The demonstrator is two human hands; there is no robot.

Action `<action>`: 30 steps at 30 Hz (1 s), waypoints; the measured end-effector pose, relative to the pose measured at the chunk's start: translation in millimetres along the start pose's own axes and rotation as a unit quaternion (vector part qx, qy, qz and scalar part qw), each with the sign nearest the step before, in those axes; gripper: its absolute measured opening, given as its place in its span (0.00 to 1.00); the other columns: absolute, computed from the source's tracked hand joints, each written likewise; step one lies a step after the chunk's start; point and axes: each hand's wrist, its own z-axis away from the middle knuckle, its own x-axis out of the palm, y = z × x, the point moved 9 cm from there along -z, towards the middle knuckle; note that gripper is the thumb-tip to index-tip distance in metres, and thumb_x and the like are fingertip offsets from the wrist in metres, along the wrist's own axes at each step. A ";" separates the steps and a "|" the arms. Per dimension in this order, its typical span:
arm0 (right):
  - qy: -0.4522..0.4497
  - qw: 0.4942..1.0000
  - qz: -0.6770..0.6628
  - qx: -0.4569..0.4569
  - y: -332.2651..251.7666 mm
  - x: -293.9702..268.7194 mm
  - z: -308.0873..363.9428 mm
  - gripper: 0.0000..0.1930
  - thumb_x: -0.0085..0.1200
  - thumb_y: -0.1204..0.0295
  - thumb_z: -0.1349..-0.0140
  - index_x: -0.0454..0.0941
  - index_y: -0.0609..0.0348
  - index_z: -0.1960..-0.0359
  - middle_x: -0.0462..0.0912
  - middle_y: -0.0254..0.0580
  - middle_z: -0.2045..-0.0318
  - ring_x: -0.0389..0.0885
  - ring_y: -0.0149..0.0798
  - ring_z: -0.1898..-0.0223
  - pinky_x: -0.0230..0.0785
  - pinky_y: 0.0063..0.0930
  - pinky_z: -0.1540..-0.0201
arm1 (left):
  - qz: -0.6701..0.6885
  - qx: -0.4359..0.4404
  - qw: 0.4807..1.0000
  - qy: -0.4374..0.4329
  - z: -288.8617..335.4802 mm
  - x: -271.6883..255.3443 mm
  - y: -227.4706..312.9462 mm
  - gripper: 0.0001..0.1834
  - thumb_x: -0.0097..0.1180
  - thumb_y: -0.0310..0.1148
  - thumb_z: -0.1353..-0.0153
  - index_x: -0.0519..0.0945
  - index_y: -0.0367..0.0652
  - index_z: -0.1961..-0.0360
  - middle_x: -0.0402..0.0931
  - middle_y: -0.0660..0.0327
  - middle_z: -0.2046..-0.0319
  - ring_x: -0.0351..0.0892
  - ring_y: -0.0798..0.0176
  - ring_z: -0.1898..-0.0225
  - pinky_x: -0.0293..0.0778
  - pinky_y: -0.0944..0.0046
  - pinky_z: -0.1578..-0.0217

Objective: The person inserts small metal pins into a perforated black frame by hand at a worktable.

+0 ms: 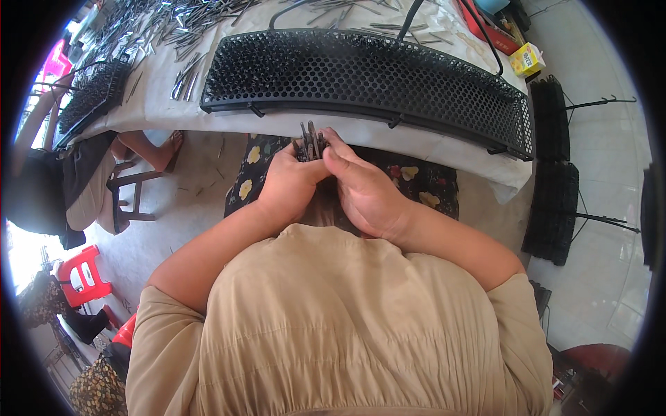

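In front of my body, just short of the table edge, my two hands meet around a small bundle of slender dark metal pieces (310, 143). Their tips stick up beyond the fingers; the lower ends are hidden in the hands. My left hand (286, 182) is closed around the bundle's left side. From the right, my right hand (366, 188) presses against it, thumb toward the pieces and fingers together. Beyond the hands lies a long black rack (388, 76) full of round holes. Its left end bristles with dark pieces standing in the holes.
Loose metal pieces (184, 28) lie heaped on the pale-covered table (156, 100). A yellow box (527, 60) sits by a red tray (489, 31). Black racks (551, 208) stand at right. Another person (83, 173) sits at left beside a second rack (94, 93); a red stool (84, 276) is behind.
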 end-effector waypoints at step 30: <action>-0.165 0.663 0.660 -0.313 -31.0 37.4 5.9 0.20 0.50 0.67 0.32 0.74 0.63 0.42 0.75 0.50 0.40 0.69 0.53 0.36 0.63 0.42 0.35 | -0.362 0.203 0.821 -0.392 21.3 40.4 17.8 0.23 0.66 0.37 0.46 0.80 0.41 0.50 0.77 0.53 0.46 0.73 0.52 0.42 0.68 0.54 0.41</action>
